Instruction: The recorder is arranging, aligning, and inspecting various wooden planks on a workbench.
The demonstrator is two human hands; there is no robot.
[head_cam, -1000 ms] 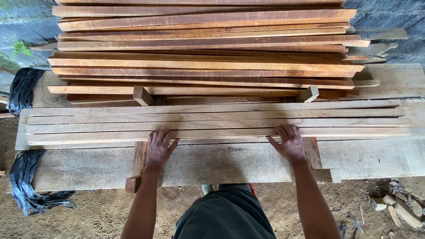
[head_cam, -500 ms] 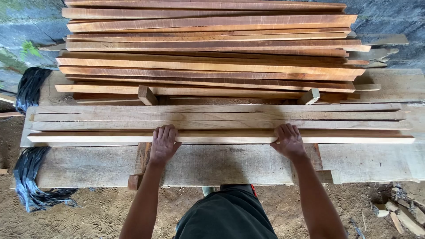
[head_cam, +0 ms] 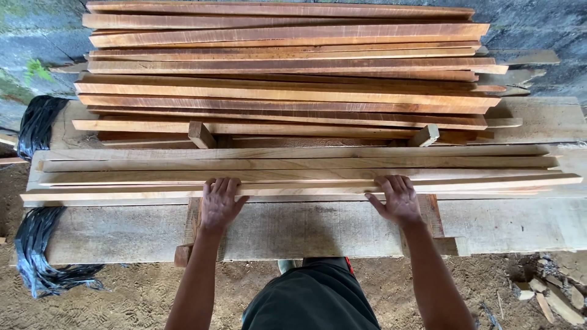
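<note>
Left fingers [head_cam: 221,186]: spread and laid flat over the top of the nearest pale strip [head_cam: 293,189], not curled round it.
Right fingers [head_cam: 394,185]: also spread, resting on the same strip; the thumb points inward along its near edge.
Left hand [head_cam: 219,205]: palm down, pressing on the strip left of its middle, gripping nothing.
Right hand [head_cam: 398,200]: palm down, right of the middle, well apart from the left hand.
Nearest pale strip: long and thin, lying crosswise at the front of the row of pale strips [head_cam: 293,164] (its right end sits slightly farther off than its left, so it lies a little askew).
Grey plank [head_cam: 306,229]: broad and weathered, under the strips, just in front of the hands.
Stack of reddish boards [head_cam: 287,67]: piled behind the pale row, resting on short wooden blocks [head_cam: 200,134].
Black plastic bundle [head_cam: 36,244]: hanging at the left end of the plank.
Ground [head_cam: 140,296]: sandy, with wood scraps at the right.
</note>
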